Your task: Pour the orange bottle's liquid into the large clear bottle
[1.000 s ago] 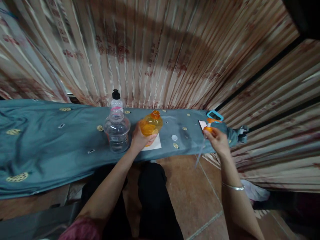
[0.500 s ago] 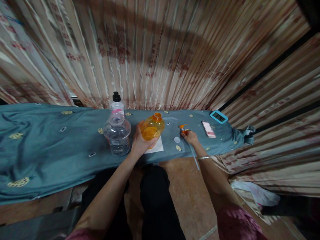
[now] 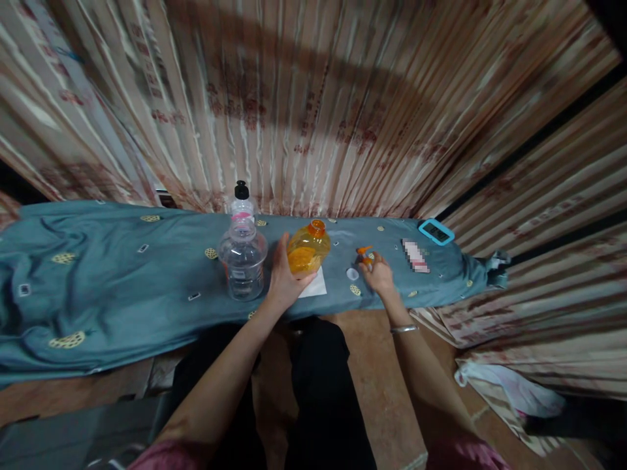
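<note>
An orange see-through bottle (image 3: pixel 308 251) with an uncapped neck is tilted to the right in front of me. My left hand (image 3: pixel 285 277) is closed around its left side and lower part. To the right, above the cloth, my right hand (image 3: pixel 378 273) pinches an orange pump head (image 3: pixel 365 252); the fingers cover part of it. A white sheet of paper (image 3: pixel 317 285) lies partly beneath the orange bottle. Between the bottle and my right hand is a small clear disc (image 3: pixel 353 274) on the cloth.
Left of the hands stand a clear, wide-shouldered plastic bottle (image 3: pixel 243 261) and, behind it, a bottle with a black cap (image 3: pixel 241 190). A blue-framed digital clock (image 3: pixel 436 232) and a blurred pink packet (image 3: pixel 415 256) lie right on the teal cloth (image 3: pixel 161 281). Curtains (image 3: pixel 294 117) hang behind.
My right hand has turned the pump head, and its long pale tube, visible hanging down before, no longer shows. My left hand keeps its hold on the bottle. The view has shifted slightly.
</note>
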A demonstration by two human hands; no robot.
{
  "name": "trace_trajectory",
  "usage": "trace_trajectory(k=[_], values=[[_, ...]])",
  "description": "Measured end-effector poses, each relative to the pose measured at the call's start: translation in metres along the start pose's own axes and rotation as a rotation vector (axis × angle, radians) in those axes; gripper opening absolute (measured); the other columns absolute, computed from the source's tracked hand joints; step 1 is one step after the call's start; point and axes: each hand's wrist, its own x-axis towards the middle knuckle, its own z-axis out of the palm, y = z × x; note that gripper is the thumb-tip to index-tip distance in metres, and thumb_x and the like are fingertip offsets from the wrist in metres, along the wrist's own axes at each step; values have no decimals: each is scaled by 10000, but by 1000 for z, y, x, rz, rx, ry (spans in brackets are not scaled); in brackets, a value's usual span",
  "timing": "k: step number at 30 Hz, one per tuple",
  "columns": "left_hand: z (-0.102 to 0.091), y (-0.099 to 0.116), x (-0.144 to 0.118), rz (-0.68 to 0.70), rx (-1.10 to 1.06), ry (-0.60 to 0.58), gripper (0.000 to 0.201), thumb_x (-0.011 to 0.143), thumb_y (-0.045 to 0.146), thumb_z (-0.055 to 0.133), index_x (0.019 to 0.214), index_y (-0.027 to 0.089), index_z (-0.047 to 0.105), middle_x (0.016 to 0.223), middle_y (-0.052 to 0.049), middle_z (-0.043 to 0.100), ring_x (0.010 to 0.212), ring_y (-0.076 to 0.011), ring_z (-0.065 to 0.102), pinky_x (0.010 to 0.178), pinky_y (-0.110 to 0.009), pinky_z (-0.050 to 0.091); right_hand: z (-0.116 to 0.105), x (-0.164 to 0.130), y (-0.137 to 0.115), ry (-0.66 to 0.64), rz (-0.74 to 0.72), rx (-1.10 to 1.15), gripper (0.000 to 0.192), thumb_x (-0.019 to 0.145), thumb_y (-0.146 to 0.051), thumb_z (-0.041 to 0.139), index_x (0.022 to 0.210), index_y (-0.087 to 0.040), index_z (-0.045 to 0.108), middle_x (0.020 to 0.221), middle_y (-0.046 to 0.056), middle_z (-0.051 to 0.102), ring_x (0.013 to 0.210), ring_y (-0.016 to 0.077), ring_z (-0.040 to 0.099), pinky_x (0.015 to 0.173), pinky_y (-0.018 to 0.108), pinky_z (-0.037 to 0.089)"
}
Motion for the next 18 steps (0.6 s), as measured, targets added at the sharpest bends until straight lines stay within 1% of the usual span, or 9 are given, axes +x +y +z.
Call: trace_trajectory(k=[2, 5, 9, 11, 13, 16, 18], values=[[4, -2, -2, -4, -4, 9, 1162, 614, 244, 880, 1551, 244, 192, 1623, -190, 339, 1483, -324, 406, 1243, -493, 332, 2, -13, -11, 41, -73, 66, 446, 932, -454, 629, 1294, -201, 566, 1320, 87, 591, 1137, 222, 617, 957, 463, 541], [9, -5, -7, -12, -13, 28, 1204, 616, 233, 878, 1569, 253, 142, 1653, -197, 270, 1518, -335, 338, 1251, -519, 303, 8, -35, -29, 89, -174, 192, 452, 931, -454, 631, 1300, -202, 563, 1330, 88, 587, 1148, 226, 614, 964, 469, 538], [7, -9, -22, 8, 19, 67, 1244, 623, 260, 884, 1585, 237, 95, 1656, -220, 236, 1532, -359, 296, 1252, -547, 283, 11, -63, -56, 140, -263, 377, 456, 931, -454, 631, 1305, -203, 560, 1330, 89, 587, 1151, 227, 613, 966, 471, 538], [1, -7, -36, 48, 50, 99, 1205, 662, 309, 870, 1588, 246, 100, 1648, -213, 253, 1539, -354, 281, 1250, -544, 287, 10, -77, -70, 166, -283, 460, 458, 932, -457, 630, 1306, -203, 560, 1325, 88, 590, 1151, 227, 614, 971, 474, 535], [-9, -3, -53, 115, 97, 84, 1120, 735, 376, 824, 1588, 241, 111, 1632, -214, 284, 1531, -350, 293, 1238, -554, 302, 9, -92, -81, 186, -294, 537, 464, 936, -459, 623, 1318, -206, 552, 1328, 89, 590, 1148, 226, 617, 971, 474, 536], [-30, 8, -76, 189, 192, 96, 960, 816, 437, 751, 1567, 232, 189, 1571, -206, 391, 1461, -340, 404, 1198, -554, 360, 12, -116, -93, 221, -289, 622, 478, 943, -464, 611, 1340, -210, 536, 1330, 91, 589, 1132, 222, 624, 960, 467, 542], [-47, 14, -84, 204, 233, 156, 902, 827, 449, 738, 1549, 226, 244, 1527, -198, 445, 1415, -335, 455, 1181, -545, 380, 16, -131, -95, 239, -291, 646, 481, 944, -466, 609, 1344, -211, 533, 1334, 92, 587, 1137, 223, 622, 969, 473, 537]])
